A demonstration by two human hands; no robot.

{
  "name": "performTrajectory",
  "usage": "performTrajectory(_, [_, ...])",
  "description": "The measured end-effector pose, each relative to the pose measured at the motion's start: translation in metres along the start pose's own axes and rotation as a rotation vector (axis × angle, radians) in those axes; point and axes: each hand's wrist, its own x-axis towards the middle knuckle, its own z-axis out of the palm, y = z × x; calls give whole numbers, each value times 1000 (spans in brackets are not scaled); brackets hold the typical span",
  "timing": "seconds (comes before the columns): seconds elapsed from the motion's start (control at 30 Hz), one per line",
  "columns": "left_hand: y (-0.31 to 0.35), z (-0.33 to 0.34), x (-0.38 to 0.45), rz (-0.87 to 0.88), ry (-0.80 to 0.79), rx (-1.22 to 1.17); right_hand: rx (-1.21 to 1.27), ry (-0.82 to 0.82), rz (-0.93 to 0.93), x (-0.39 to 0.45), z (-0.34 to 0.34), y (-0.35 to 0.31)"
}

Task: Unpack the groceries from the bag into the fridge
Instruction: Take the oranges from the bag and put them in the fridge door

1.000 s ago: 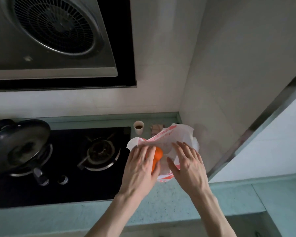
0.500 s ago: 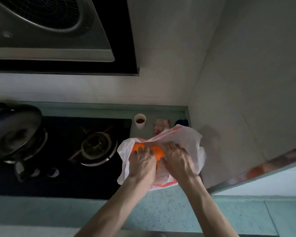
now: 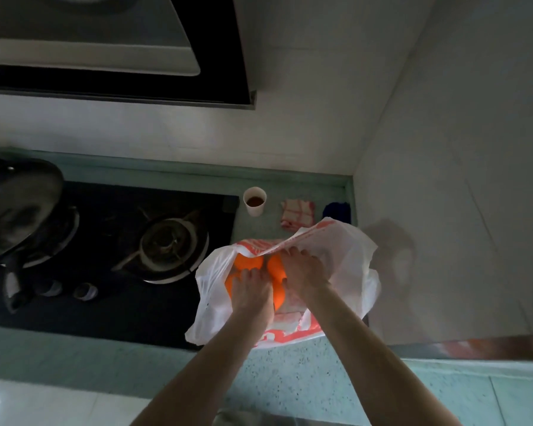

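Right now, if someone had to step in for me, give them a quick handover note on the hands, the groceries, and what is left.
Left hand: inside the plastic bag, fingers laid over the orange items; a firm grasp cannot be confirmed.
Right hand: also in the bag mouth, fingers against the far flap and the orange items; grasp unclear.
The bag sits on the counter right of the stove, with a paper cup and a checked cloth behind it.
Done: bag opened. Nothing is out yet.
Left: lift out the orange items and anything beneath, and carry them to the fridge, which is not in view.
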Motion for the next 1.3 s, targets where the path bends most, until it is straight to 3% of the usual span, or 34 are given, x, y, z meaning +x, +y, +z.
performTrajectory(0.27, [8,29,9,64,6,-53,-19,55,16,19,26,7])
performTrajectory(0.5, [9,43,14,81,124,-87,157,72,37,28,36,11])
performTrajectory(0.83, [5,3,-11,55,116,41,301,72,185,2,24,20])
performTrajectory(1.03, [-4,-22,-39,53,205,-178,298,113,216,-44,-6,24])
performTrajectory(1.3, [-19,-75,-93,42,243,-549,254,389,142,-123,-58,12])
